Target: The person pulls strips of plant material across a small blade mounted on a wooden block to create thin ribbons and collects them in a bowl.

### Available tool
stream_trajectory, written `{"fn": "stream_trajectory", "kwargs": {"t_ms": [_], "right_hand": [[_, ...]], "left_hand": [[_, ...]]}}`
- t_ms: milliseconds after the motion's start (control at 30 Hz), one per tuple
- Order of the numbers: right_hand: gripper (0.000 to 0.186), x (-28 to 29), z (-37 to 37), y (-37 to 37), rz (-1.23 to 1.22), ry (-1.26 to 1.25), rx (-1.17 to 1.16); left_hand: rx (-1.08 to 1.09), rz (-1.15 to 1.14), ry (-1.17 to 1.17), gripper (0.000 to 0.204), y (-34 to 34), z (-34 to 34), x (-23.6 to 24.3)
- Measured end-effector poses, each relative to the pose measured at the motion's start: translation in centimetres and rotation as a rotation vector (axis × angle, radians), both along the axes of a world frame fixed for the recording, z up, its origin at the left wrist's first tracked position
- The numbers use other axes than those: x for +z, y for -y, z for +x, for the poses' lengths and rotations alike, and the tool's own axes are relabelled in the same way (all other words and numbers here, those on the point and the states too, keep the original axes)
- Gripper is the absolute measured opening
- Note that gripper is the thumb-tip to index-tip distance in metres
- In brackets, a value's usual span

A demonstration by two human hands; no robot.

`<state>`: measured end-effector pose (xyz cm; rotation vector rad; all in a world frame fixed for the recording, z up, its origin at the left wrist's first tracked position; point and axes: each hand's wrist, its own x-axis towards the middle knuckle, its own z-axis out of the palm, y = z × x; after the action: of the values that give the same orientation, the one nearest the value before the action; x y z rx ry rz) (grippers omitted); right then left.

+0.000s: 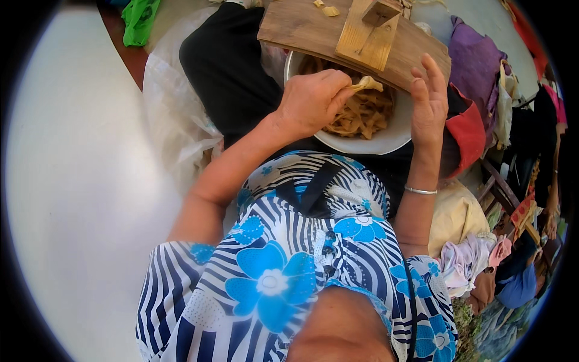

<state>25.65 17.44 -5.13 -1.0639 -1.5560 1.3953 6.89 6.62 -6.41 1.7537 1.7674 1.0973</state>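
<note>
My left hand point(313, 99) is closed in a pinch on a pale, crumpled strip point(369, 83) above a metal bowl point(353, 148) of tan-brown strips point(362, 120). My right hand point(429, 99) is raised at the bowl's right side, fingers apart and slightly bent, holding nothing that I can see. A wide wooden board point(295, 27) lies across the far part of the bowl, hiding some of its contents. On the board are a lighter wooden plank with an upright block point(380, 13) and a few small pale pieces point(329, 11).
My legs in black cloth point(211, 66) flank the bowl. Translucent plastic point(169, 102) and a green bag point(137, 21) lie at the left, beside a pale surface point(72, 193). Purple cloth point(473, 54), red cloth point(464, 139), piled fabrics point(461, 265) and a dark wooden frame point(500, 187) crowd the right.
</note>
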Motion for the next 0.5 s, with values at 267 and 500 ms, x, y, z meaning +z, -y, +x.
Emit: {"fn": "stream_trajectory", "kwargs": {"t_ms": [267,500], "right_hand": [[0.021,0.6,-0.3,-1.7,-0.325,0.191,0.387],[0.008,0.8,-3.2,-2.7,-0.099,-0.008,0.121]], "left_hand": [[-0.217,-0.334,0.510,0.014,-3.5,-2.2,1.0],[-0.161,-0.219,0.464,0.016,-7.4,-5.2,0.2]]}}
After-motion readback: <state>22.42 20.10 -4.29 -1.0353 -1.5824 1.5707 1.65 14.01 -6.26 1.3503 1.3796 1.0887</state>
